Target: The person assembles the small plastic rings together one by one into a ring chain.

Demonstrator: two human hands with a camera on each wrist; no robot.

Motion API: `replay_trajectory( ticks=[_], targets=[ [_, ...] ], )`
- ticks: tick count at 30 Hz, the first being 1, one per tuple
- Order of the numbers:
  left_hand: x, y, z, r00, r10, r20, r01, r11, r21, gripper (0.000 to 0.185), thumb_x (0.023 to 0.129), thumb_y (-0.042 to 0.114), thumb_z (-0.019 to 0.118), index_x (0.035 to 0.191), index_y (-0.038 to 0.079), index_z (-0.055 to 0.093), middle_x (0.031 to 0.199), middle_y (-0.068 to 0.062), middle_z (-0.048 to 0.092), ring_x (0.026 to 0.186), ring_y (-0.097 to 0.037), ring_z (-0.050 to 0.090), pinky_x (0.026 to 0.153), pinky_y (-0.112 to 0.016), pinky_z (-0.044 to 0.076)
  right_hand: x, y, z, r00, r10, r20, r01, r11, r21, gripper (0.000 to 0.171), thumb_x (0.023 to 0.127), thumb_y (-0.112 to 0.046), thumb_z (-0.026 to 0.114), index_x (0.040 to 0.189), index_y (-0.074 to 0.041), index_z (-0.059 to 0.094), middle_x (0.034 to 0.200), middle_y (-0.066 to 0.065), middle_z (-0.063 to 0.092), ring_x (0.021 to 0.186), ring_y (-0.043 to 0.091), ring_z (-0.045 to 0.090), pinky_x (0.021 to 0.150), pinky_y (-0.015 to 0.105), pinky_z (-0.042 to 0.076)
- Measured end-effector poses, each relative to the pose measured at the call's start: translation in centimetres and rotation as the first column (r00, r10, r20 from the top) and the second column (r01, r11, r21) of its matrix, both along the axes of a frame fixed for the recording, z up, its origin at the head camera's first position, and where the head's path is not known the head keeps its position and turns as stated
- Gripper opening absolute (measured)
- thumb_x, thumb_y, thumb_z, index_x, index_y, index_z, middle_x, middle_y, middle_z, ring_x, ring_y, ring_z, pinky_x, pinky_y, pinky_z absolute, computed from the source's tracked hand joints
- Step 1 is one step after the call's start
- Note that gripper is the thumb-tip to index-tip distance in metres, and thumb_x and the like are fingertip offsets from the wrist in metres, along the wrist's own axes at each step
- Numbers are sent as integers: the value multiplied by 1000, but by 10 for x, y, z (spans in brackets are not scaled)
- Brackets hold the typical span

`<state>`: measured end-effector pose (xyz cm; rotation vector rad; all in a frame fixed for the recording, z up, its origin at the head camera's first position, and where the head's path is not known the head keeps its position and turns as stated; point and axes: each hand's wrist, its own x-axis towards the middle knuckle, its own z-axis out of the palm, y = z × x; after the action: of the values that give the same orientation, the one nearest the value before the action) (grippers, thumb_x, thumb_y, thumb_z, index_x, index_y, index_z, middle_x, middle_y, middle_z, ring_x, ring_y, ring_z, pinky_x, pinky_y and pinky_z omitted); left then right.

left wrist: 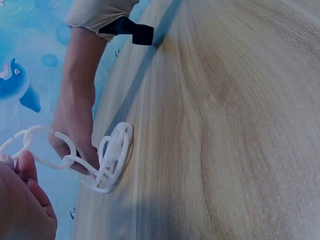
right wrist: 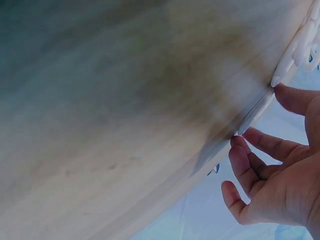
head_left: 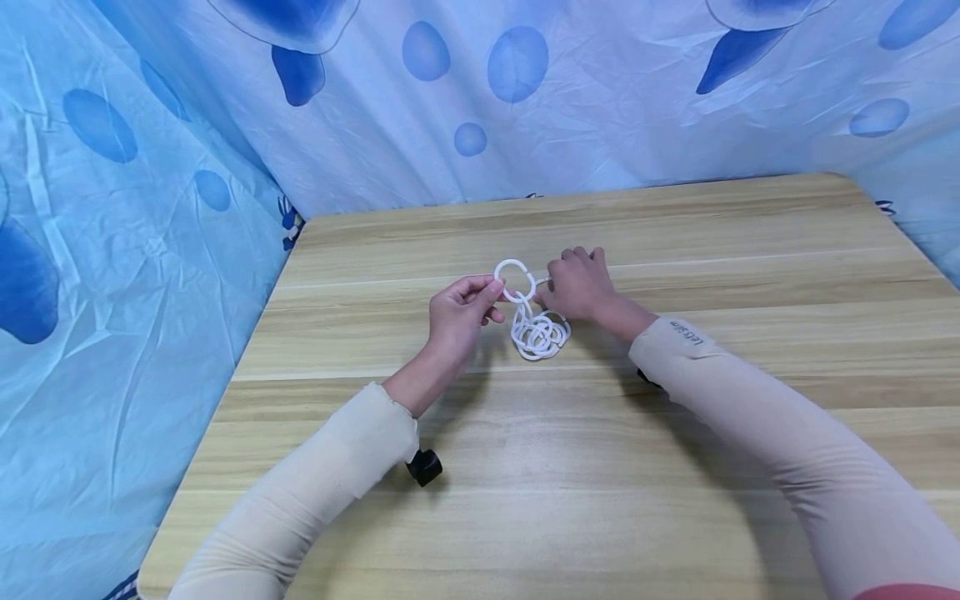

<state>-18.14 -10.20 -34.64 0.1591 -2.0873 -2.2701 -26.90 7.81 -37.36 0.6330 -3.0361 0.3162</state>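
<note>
Presently left hand and right hand both pinch the white cord, holding a loop raised above the coil on the table.

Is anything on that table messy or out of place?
Only the white cord: it lies in a tangled heap on the wooden table, with one loop lifted between the left hand and right hand. Nothing looks spilled or broken.

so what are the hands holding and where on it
Both hold the white rope: left hand pinches the raised loop's left side, right hand grips beside the loop; the rest lies coiled on the table.
</note>
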Motion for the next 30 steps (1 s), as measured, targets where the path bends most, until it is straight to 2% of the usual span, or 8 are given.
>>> replay_trajectory(
  ticks=[5,8,12,15,20,26,30],
  targets=[
    [0,0,0,1000,-5,-6,5,1000,5,15,90,14,68,100,3,68,77,2,70,53,-8,59,62,-23,43,-2,5,1,999,19,-26,-19,1000,-6,34,79,-43,66,73,-11,56,83,8,56,85,29,50,85,50,32],
    [0,0,1,1000,-9,0,9,1000,7,16,90,15,68,101,3,68,77,3,71,53,-8,59,61,-22,43,-3,11,1,998,54,-39,-55,998,-28,32,76,-42,64,79,-10,62,85,8,60,86,28,51,84,50,32],
    [0,0,1,1000,-14,14,14,1000,8,17,90,15,68,102,3,67,77,3,71,53,-8,59,63,-24,42,-3,24,3,994,99,-50,-105,986,-131,43,76,-44,68,97,-7,69,99,9,64,95,29,53,86,50,32],
    [0,-1,1,1000,-17,23,17,1000,9,18,90,15,68,102,2,67,78,2,71,54,-8,59,64,-26,42,-1,35,9,990,127,-59,-138,955,-263,44,77,-39,73,105,-6,70,104,10,65,99,28,51,87,49,32],
    [1,1,1,999,-25,31,25,1000,5,18,90,16,68,102,3,67,78,1,71,54,-8,59,65,-27,42,7,49,20,980,187,-75,-200,871,-448,36,76,-29,78,102,-4,71,96,12,64,93,28,53,84,45,35],
    [0,3,0,999,-29,23,29,1000,-6,17,90,16,68,102,3,68,77,3,71,53,-8,58,65,-27,42,16,57,29,963,235,-131,-268,808,-525,32,74,-23,79,99,-5,72,88,7,63,86,30,55,77,41,41],
    [-1,5,0,999,-33,26,33,999,-15,16,90,17,68,101,4,68,78,2,70,54,-8,59,66,-28,43,20,59,33,951,258,-169,-308,787,-534,30,74,-22,80,98,-5,72,86,5,64,83,24,56,76,38,40]
  ],
)
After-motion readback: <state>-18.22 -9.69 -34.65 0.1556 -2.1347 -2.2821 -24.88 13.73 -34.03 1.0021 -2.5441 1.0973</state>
